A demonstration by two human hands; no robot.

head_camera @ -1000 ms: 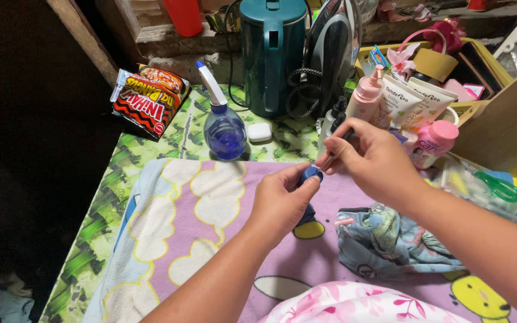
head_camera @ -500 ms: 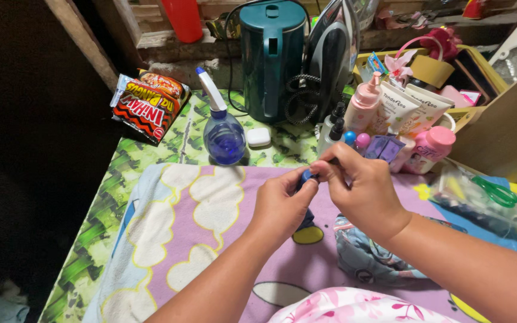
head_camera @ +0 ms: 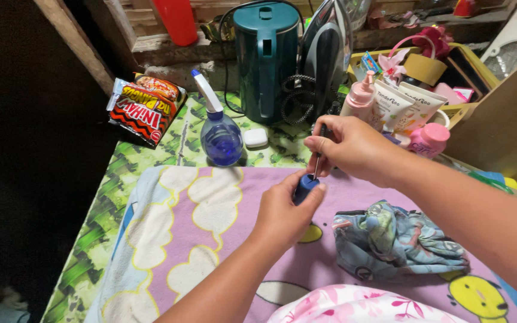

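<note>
A person's two bare hands meet over a purple cartoon-print blanket [head_camera: 210,239]. The left hand [head_camera: 285,212] is curled shut around a small dark blue object [head_camera: 304,187] (its shape is mostly hidden by the fingers). The right hand [head_camera: 354,146] pinches a thin dark tool [head_camera: 318,152], held upright with its tip at the blue object. Just right lies a crumpled blue patterned cloth [head_camera: 396,239]. Behind stand a blue spray bottle [head_camera: 221,136], a teal kettle [head_camera: 265,57] and a snack packet [head_camera: 145,107].
</note>
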